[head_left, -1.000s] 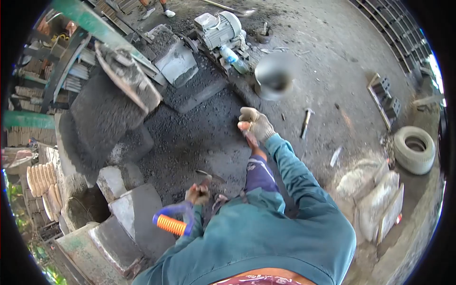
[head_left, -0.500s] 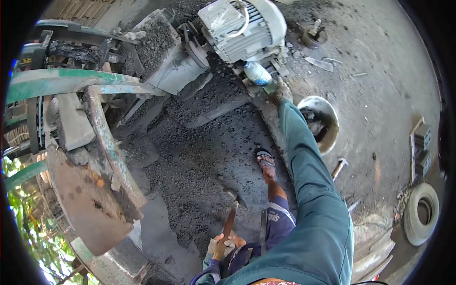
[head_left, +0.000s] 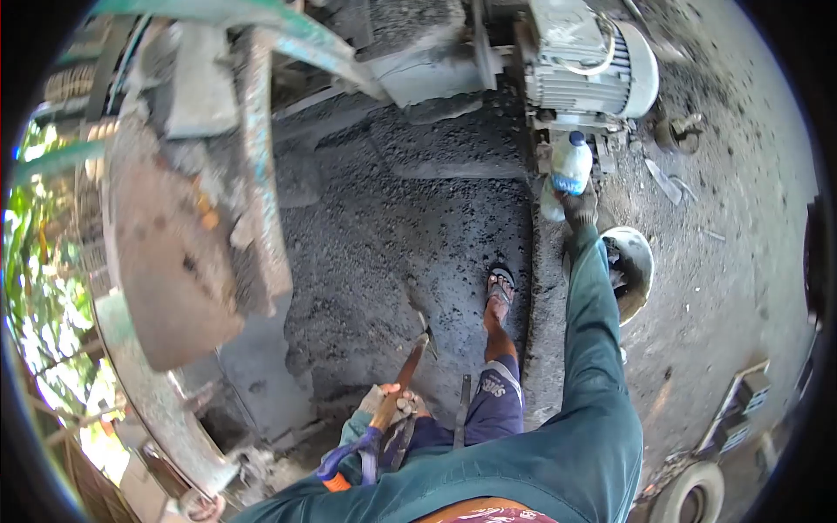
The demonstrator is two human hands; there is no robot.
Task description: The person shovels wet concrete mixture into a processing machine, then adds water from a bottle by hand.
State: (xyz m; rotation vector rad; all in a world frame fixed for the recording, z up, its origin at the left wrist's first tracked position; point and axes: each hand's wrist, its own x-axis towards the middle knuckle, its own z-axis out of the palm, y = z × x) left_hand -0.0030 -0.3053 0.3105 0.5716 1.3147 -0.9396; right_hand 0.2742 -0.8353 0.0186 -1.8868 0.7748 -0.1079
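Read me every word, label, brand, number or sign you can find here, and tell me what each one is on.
"SIS", as best I can tell, on the shorts; the middle letter is unclear.
Bottle: blue label, too small and blurred to read.
Maroon cloth: pale print; I can't tell if it's lettering.
I can make out no other text.

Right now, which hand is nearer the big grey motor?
The right hand: it is at the bottle, close beside the motor. The left hand is farther off, down by the knees, on a wooden handle.
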